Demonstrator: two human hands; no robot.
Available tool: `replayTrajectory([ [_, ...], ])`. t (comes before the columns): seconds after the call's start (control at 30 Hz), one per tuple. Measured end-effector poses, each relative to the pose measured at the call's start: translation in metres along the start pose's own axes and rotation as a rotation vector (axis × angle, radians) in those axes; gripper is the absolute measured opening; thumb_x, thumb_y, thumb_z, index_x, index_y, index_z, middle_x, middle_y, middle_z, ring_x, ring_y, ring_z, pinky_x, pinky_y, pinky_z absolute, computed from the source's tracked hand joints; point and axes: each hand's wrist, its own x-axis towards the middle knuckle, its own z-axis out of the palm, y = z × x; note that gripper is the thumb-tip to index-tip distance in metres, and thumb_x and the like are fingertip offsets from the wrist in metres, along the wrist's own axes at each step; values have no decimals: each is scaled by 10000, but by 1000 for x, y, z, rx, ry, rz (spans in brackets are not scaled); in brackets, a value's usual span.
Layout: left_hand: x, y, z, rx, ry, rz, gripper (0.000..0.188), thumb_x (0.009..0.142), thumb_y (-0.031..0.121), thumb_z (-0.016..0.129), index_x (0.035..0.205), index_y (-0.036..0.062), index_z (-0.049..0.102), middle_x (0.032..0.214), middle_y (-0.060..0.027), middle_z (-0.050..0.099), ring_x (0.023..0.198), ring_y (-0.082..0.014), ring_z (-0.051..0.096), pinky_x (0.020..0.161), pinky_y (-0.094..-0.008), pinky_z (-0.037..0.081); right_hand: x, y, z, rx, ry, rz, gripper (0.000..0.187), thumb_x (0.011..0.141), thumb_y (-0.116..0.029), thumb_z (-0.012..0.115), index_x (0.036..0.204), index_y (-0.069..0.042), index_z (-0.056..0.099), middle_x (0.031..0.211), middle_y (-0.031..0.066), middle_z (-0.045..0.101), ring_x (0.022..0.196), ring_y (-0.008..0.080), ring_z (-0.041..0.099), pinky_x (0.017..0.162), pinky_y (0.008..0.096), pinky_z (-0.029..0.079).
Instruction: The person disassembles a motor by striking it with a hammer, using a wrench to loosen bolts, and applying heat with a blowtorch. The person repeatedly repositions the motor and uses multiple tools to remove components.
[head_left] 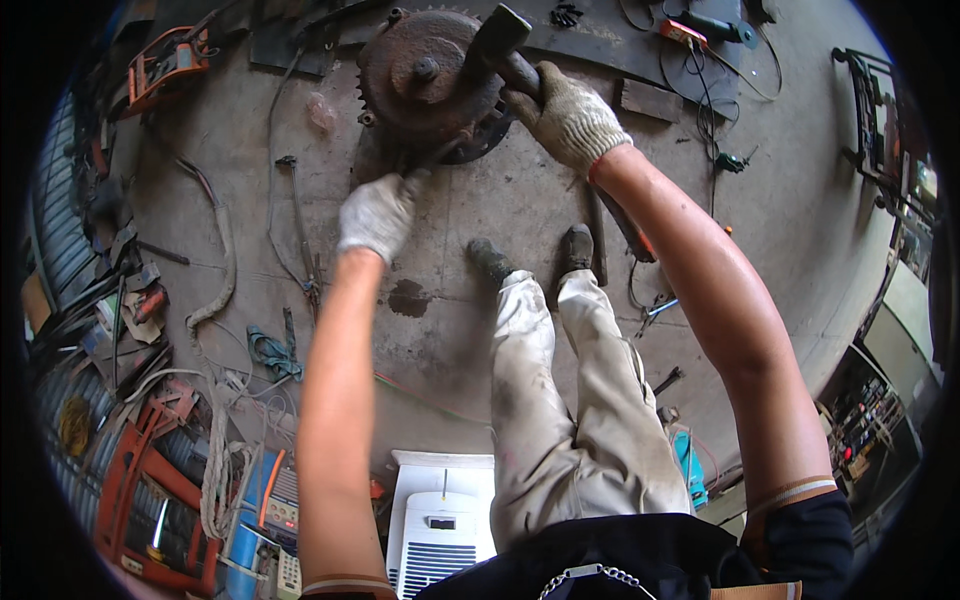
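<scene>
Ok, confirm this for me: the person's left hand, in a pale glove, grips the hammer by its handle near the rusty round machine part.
Wrong hand: the head view shows the right hand, in a pale glove, gripping the hammer by its handle near the rusty round machine part.

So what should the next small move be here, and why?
Probably a controlled hammer tap on the slim bar: the right hand holds the hammer over the rusty round part, and the left hand seems to hold the bar at its edge.
</scene>
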Motion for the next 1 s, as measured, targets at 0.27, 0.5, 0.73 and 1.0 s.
replayTrajectory([
  [0.27, -5, 117, 182, -805, 421, -355, 381, 1003, 347, 568, 1073, -25, 607, 753, -151, 632, 650, -335, 611, 621, -443, 509, 7, 6, -5, 13, -13, -56, 504, 962, -477, 612, 1170, -20, 566, 1033, 282, 687, 1024, 468, 644, 866, 532, 505],
  [0.5, -13, 120, 162, -747, 575, -330, 605, 1052, 545, 424, 798, 30, 614, 613, -86, 578, 589, -247, 595, 555, -372, 455, 14, 8, -11, 15, -56, -110, 492, 970, -451, 603, 1211, -24, 560, 1042, 281, 690, 1031, 466, 647, 876, 529, 508],
  [0.73, -38, 46, 111, -310, 445, -155, 628, 1063, 486, 394, 1025, -56, 708, 915, -305, 673, 921, -473, 641, 792, -517, 503, 12, 6, -17, 32, -113, -83, 502, 978, -438, 585, 1259, -23, 561, 1095, 267, 693, 1057, 435, 658, 916, 503, 521],
  [1.0, -8, 12, -3, 160, 166, -8, 565, 1014, 551, 462, 980, 40, 702, 917, -282, 684, 912, -496, 642, 790, -554, 520, 15, 3, -17, 34, -108, -65, 523, 978, -463, 581, 1269, -30, 553, 1083, 270, 694, 1044, 449, 656, 910, 511, 514],
])
